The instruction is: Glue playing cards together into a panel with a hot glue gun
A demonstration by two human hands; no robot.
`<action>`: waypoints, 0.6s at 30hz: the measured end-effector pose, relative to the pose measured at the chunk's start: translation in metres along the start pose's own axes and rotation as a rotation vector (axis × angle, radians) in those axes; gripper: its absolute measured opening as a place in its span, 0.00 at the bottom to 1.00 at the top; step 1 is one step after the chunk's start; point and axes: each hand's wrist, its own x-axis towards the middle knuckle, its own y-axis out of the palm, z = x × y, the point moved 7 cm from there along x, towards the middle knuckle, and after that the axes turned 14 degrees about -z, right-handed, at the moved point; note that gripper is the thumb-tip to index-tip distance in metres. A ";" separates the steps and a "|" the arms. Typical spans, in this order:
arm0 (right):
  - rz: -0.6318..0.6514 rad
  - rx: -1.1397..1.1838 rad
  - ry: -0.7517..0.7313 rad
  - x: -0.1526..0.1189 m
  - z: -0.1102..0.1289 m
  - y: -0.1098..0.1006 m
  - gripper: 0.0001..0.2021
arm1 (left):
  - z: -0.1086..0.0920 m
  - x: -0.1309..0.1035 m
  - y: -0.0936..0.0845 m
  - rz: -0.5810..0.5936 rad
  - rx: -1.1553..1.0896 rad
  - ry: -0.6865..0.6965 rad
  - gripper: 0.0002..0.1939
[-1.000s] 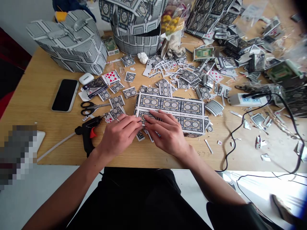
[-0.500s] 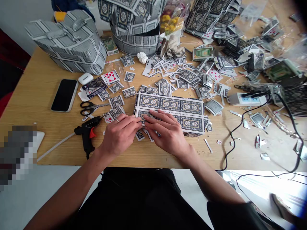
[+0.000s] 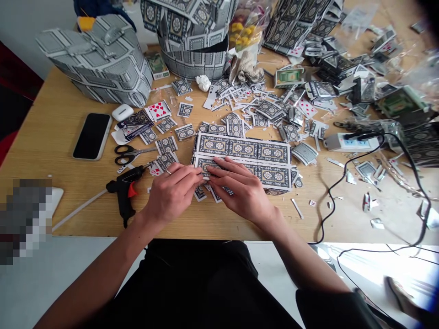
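A long box covered in playing cards [image 3: 257, 153], patterned backs outward, lies on the table before me. My left hand [image 3: 173, 189] is closed at its near left corner, fingertips pressed together on the edge. My right hand [image 3: 243, 189] has its fingers stretched over the top and its thumb at the near side, gripping the near edge close to the left fingertips. The undersides of the fingers are hidden. Left of my hands lie a black glue gun [image 3: 124, 194] with a glue stick in it, and scissors [image 3: 128, 154].
Cut cards and scraps [image 3: 260, 107] cover the table behind the box. Larger card-made pieces [image 3: 103, 64] stand at the back. A phone [image 3: 92, 136] and a white earbud case [image 3: 122, 112] lie at left. To the right are a power strip [image 3: 351, 142] and its black cable [image 3: 329, 187].
My right hand has shifted very slightly to the right along the box edge. The left hand and the box stay in nearly the same place.
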 end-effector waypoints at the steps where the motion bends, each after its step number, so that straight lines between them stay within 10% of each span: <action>1: -0.002 -0.002 -0.007 0.000 0.000 0.000 0.06 | -0.001 0.000 0.000 0.001 0.007 0.003 0.06; 18: -0.028 0.014 0.016 -0.001 -0.001 0.000 0.05 | 0.000 0.006 -0.007 0.030 -0.011 0.011 0.10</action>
